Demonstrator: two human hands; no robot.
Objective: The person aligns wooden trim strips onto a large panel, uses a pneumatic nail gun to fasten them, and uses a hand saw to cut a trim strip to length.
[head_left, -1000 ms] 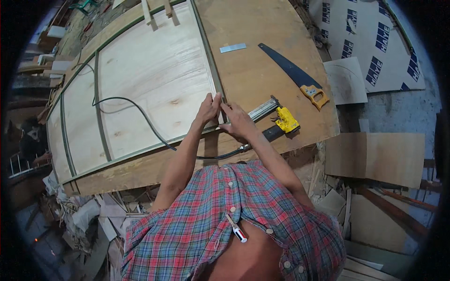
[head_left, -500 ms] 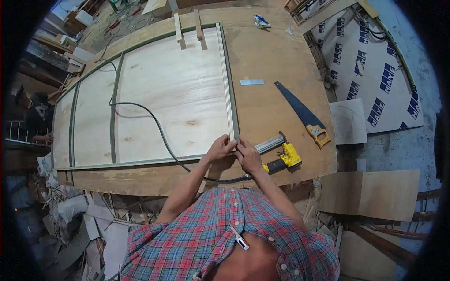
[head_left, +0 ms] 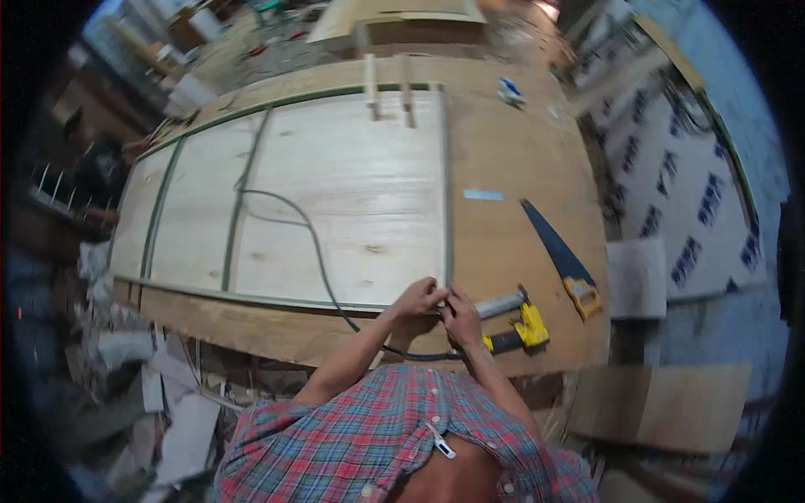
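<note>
A large pale plywood panel (head_left: 352, 184) lies on the table, framed by narrow green-edged strips. At its near right corner, my left hand (head_left: 419, 298) and my right hand (head_left: 461, 319) meet with fingers closed on the end of a thin wooden strip (head_left: 445, 201) that runs along the panel's right side. Fingers cover the strip's tip, and the picture is slightly blurred. Just right of my right hand lies a yellow and black nail gun (head_left: 530, 325) with a silver magazine. Its dark air hose (head_left: 323, 260) loops over the panel and passes under my left wrist.
On the brown tabletop (head_left: 537, 251) to the right rest a handsaw (head_left: 555, 250) and a small light-coloured flat bar (head_left: 483, 195). Two short wooden sticks (head_left: 371, 88) jut over the panel's far edge. A co-worker (head_left: 101, 172) is at the far left. Scraps (head_left: 189, 436) litter the floor.
My view has tilted up, so the table and everything on it sit lower and further right in the picture. Both hands stay together at the same panel corner.
</note>
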